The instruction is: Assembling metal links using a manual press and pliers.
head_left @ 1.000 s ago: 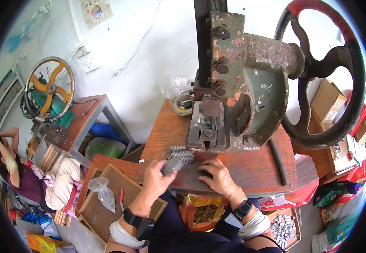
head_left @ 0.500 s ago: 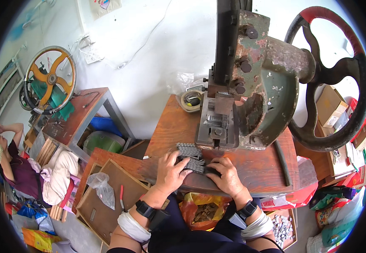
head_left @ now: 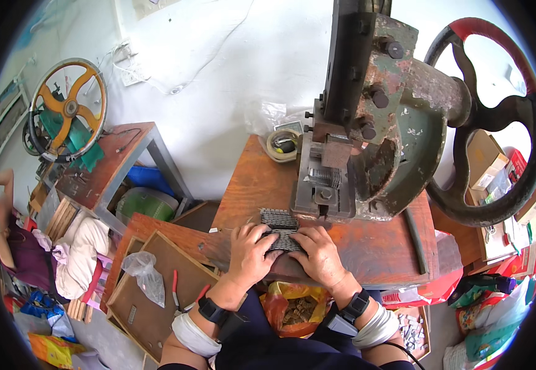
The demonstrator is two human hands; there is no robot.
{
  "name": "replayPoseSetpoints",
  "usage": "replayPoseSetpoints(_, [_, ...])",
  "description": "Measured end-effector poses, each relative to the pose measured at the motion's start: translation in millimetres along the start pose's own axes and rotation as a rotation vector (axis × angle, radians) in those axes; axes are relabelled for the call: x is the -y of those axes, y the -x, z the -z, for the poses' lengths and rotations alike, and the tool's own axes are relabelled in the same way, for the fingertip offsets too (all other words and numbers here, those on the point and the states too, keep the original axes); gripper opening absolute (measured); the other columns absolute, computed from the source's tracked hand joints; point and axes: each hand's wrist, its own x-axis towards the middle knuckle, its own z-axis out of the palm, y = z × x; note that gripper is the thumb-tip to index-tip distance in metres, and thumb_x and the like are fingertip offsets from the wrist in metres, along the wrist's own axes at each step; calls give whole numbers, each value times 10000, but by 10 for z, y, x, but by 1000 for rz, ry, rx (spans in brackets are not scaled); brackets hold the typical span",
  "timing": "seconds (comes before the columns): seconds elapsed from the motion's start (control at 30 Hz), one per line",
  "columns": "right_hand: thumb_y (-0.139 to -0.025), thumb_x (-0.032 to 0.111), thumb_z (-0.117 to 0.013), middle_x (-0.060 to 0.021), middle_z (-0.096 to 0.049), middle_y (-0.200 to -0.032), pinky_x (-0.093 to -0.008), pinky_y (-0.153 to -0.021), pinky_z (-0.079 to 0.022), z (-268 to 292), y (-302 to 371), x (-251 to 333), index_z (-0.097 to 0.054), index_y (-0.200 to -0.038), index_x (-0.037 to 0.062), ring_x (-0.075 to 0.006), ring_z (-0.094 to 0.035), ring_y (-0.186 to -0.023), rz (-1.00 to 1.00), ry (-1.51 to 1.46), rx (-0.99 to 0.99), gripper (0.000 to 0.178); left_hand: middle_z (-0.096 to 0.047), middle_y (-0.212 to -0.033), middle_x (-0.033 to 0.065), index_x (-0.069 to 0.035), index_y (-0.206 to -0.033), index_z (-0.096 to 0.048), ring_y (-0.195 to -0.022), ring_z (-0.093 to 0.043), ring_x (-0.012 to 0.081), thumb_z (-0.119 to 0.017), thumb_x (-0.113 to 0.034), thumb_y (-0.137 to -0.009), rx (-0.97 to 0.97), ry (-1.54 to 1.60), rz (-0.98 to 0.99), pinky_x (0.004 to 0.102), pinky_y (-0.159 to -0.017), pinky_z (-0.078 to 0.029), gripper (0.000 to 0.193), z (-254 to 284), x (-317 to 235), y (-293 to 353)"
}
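Observation:
Rows of small ribbed grey metal pieces (head_left: 285,242) lie packed together on the wooden bench in front of the hand press (head_left: 413,132). My left hand (head_left: 249,256) grips their left side, its thumb and curled fingers pressing on them. From the opposite side my right hand (head_left: 321,259) closes on the same pieces, so both hands hold the near row between them. Just behind, another dark row (head_left: 278,218) shows a slight gap from the held one. Under the press ram, a ribbed metal part (head_left: 325,178) sits in the die. Fingertips partly hide the held pieces.
A dark metal bar (head_left: 416,242) lies on the bench's right, a tape roll (head_left: 283,145) at the back. The press handwheel (head_left: 485,123) rises at right. Below are an orange bag (head_left: 296,308) and a wooden tray (head_left: 151,308) with red-handled pliers (head_left: 175,287). Another person (head_left: 27,259) sits far left.
My right hand has moved left from the bench onto the metal pieces. A gap now shows between the rows. The view has shifted slightly, so the press appears farther right.

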Motion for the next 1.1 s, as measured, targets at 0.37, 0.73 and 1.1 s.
replayPoseSetpoints(0.37, [-646, 94, -726, -123, -558, -1038, -374, -805, -473, -46, 65, 14, -648, -979, 46, -311, -548, -921, -45, 56, -130, 345, -555, -1098, 98, -68, -978, -663, -1049, -485, 309, -779, -153, -577, -95, 119, 59, 426, -870, -374, 426, -9, 48, -40])
replayPoseSetpoints(0.73, [-613, 90, -689, -67, -574, -947, -361, -715, -484, -72, 63, 21, -673, -893, 63, -251, -547, -863, -17, 133, -151, 282, -584, -975, 59, -92, -943, -676, -986, -505, 279, -757, -140, -595, -100, 93, -16, 425, -853, -376, 360, -64, 63, -24])
replayPoseSetpoints(1.1, [-667, 154, -651, -49, -576, -949, -361, -733, -437, -30, 100, 120, -659, -903, 82, -241, -537, -928, 126, 408, -138, 248, -559, -1024, 61, -110, -991, -650, -1005, -484, 275, -711, -119, -640, -85, -29, -137, 423, -836, -357, 357, 6, 50, -28])
